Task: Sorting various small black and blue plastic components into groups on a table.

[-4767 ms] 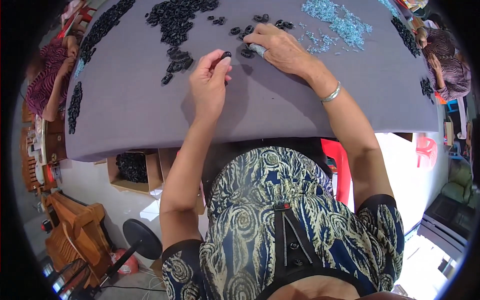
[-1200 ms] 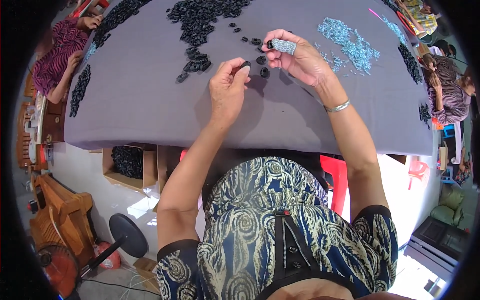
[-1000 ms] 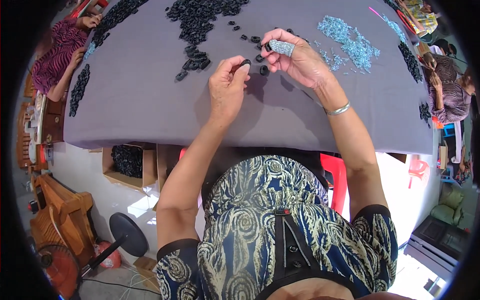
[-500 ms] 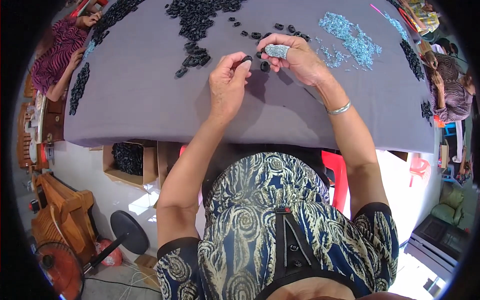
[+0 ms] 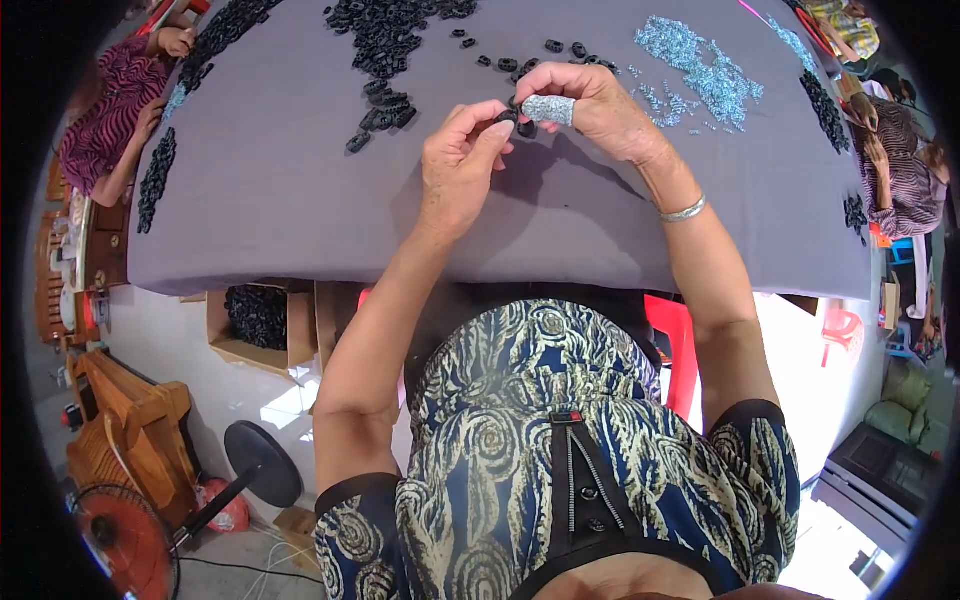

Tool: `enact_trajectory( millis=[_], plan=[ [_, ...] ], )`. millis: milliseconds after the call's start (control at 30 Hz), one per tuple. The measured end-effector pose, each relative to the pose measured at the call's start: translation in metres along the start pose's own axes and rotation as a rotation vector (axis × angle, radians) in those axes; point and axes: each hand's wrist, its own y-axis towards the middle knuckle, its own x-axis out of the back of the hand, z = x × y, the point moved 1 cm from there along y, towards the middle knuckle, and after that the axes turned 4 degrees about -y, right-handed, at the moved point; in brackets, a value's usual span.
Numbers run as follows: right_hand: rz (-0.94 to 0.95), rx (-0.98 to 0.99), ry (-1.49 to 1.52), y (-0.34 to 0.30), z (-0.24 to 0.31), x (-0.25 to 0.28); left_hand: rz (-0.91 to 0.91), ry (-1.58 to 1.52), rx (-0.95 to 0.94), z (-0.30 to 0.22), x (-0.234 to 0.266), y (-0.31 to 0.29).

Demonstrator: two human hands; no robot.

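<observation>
My left hand (image 5: 460,168) is closed, with a small black plastic piece (image 5: 507,117) pinched between thumb and fingers. Tip to tip with it, my right hand (image 5: 600,112) is also closed, on a second small dark piece mostly hidden by its fingers. A grey speckled wrap covers the right thumb. Just below the right fingers, a loose black piece (image 5: 527,130) lies on the cloth, and several more black pieces (image 5: 530,66) lie beyond them. A pile of light blue coil springs (image 5: 700,75) spreads to the right of that hand.
A large heap of black pieces (image 5: 385,40) lies at the far left-middle of the grey cloth-covered table (image 5: 290,190). Co-workers sit at the left and right edges beside more pieces. Below the table are a cardboard box (image 5: 260,355) of black parts and a red chair (image 5: 672,350).
My two hands have come closer together, and the pieces at their fingertips now meet. My left hand has shifted slightly right; the right hand has tilted a little.
</observation>
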Motion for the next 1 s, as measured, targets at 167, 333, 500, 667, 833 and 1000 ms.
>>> enact_trajectory(
  millis=[167, 333, 500, 667, 833, 1000],
  plan=[
    [-0.010, -0.007, 0.003, -0.001, 0.001, 0.002, 0.008, -0.009, -0.011, 0.001, -0.001, 0.000],
    [0.008, 0.010, -0.059, 0.000, 0.000, 0.000, 0.007, 0.016, -0.031, 0.003, 0.000, 0.000],
    [0.013, 0.021, -0.093, 0.000, -0.003, -0.002, -0.004, 0.040, -0.022, 0.003, 0.000, 0.000],
    [0.036, 0.029, -0.103, 0.001, -0.010, 0.000, -0.016, 0.056, 0.005, 0.004, 0.000, 0.000],
    [0.022, 0.073, -0.252, 0.000, -0.010, -0.002, -0.020, 0.054, 0.026, 0.007, 0.002, -0.001],
    [-0.061, 0.171, -0.419, -0.003, -0.006, -0.010, -0.017, 0.115, 0.063, 0.002, 0.000, -0.002]
  ],
)
